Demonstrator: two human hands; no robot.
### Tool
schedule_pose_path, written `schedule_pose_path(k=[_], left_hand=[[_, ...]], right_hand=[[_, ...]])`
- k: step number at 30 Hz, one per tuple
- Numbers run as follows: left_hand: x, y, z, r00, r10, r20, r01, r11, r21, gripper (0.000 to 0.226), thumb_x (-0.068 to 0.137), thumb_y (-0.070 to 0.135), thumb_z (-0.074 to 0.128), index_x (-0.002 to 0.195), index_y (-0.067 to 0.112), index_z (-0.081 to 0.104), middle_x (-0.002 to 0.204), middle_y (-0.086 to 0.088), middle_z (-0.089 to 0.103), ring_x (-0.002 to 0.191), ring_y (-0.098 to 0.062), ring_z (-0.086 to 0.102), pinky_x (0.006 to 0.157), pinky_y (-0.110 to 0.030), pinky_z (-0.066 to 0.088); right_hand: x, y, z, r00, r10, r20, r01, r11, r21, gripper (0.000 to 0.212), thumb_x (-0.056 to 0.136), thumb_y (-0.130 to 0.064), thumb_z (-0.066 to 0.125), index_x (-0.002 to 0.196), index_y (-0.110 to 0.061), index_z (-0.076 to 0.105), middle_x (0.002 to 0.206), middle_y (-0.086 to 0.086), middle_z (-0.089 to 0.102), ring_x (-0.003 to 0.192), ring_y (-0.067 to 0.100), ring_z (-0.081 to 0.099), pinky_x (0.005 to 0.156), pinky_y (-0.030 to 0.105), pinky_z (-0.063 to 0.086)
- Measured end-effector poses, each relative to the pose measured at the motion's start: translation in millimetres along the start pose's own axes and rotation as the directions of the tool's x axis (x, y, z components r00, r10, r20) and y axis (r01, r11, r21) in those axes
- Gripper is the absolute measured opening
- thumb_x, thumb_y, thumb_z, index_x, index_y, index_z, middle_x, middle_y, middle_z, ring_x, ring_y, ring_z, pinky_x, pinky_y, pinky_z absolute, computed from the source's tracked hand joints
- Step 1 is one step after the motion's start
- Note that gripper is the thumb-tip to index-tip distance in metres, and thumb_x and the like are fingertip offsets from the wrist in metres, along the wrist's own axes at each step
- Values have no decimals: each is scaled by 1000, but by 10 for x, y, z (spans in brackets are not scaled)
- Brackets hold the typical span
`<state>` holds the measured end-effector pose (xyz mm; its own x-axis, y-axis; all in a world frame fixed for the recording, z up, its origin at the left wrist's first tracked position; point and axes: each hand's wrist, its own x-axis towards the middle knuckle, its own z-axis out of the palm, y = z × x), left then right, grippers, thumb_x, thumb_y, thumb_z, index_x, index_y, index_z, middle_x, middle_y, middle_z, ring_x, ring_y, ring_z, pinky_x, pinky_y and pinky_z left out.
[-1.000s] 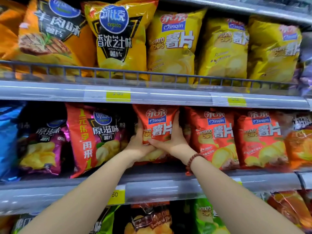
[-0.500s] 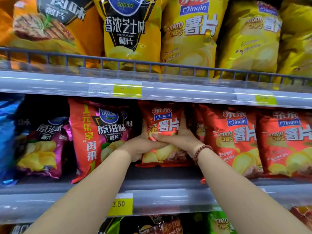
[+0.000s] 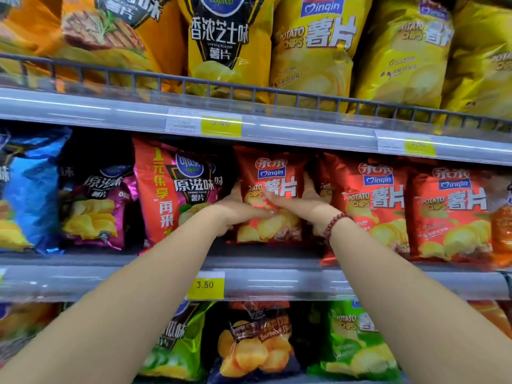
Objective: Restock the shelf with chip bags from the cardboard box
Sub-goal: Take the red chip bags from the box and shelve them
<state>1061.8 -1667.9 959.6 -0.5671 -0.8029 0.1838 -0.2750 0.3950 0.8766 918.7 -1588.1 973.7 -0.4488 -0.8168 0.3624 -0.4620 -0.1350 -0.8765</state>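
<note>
Red bag [image 3: 273, 195], middle shelf [image 3: 277, 284]: left hand [image 3: 241, 210] and right hand [image 3: 300, 202] grip its sides. Seat upright, flush with neighbouring row, label forward.

Red bag [image 3: 273, 189] mid-frame reads "Qinqin POTATO CHIPS", same as the red bags [image 3: 371, 200] right of it. Top-center yellow bag [image 3: 221, 45] says "copico CHEESE FLAVOR". Yellow price tag [image 3: 205, 284] on the lower shelf rail: 3.50. Bottom-center bag [image 3: 260, 336]: "Barbecue".

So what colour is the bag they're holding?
Red chip bag, with yellow chips pictured, in the head view.
</note>
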Motion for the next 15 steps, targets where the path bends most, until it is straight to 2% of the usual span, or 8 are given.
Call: schedule_pose_path(k=[2, 4, 7, 9, 11, 13, 14, 15], left_hand=[[-18, 0, -49, 1000, -11, -3, 10, 986, -165, 102, 72, 41, 79, 151, 22, 18, 148, 2, 44, 129, -17, 47, 97, -30, 35], [-13, 11, -66, 998, -20, -59, -2, 936, -351, 87, 77, 48, 73, 146, 14, 33, 141, 1, 52, 117, -14, 52, 94, -27, 35], [4, -6, -30, 994, 20, -106, -69, 875, -480, 67, 79, 58, 64, 130, 15, 53, 115, 5, 64, 94, -8, 62, 79, -20, 43], [24, -51, 24, 997, 40, -65, -69, 842, -535, 73, 70, 65, 68, 125, 17, 59, 109, 1, 72, 91, -14, 71, 75, -25, 53], [78, -76, 76, 997, 28, -78, -68, 815, -575, 93, 53, 71, 76, 127, 17, 58, 108, -7, 74, 94, -21, 73, 86, -39, 57], [175, -104, 84, 996, 13, -87, -63, 796, -602, 110, 43, 74, 80, 133, 18, 52, 110, -9, 73, 94, -25, 73, 90, -46, 56], [189, -93, 82, 998, 7, -69, -48, 794, -606, 111, 41, 75, 80, 134, 20, 52, 111, -9, 73, 95, -25, 73, 90, -48, 55], [193, -89, 76, 999, 12, -48, -39, 792, -609, 105, 44, 75, 78, 132, 22, 54, 111, -9, 73, 96, -26, 73, 91, -48, 55]], right_hand=[[-33, 1, -64, 996, 66, -59, -62, 996, 67, 110, 69, -55, 75, 152, -29, 7, 153, -4, 30, 141, 22, 31, 112, 42, 25], [-30, 2, -133, 986, 156, -58, -144, 973, 178, 110, 65, -73, 64, 151, -31, 10, 159, 0, 21, 145, 28, 23, 114, 52, 20], [-26, -8, -159, 979, 204, -3, -192, 926, 325, 105, 65, -82, 53, 149, -26, 23, 154, 1, 32, 142, 25, 30, 115, 46, 22], [-34, 21, -109, 981, 190, 31, -190, 930, 314, 118, 51, -87, 59, 148, -26, 29, 150, -2, 38, 139, 22, 35, 114, 44, 25], [-28, 104, -72, 990, 135, 43, -141, 953, 269, 133, 36, -81, 73, 148, -22, 30, 146, -2, 44, 131, 18, 45, 109, 41, 36], [13, 164, -54, 994, 83, 75, -102, 951, 291, 107, 55, -59, 82, 142, -15, 37, 127, 0, 59, 108, 13, 61, 88, 29, 50], [30, 182, -55, 993, 72, 89, -96, 945, 312, 91, 64, -48, 82, 138, -15, 41, 121, 1, 63, 100, 13, 64, 82, 28, 52], [55, 199, -50, 992, 78, 100, -107, 940, 325, 84, 66, -44, 81, 136, -14, 44, 118, 3, 65, 99, 15, 65, 84, 31, 54]])
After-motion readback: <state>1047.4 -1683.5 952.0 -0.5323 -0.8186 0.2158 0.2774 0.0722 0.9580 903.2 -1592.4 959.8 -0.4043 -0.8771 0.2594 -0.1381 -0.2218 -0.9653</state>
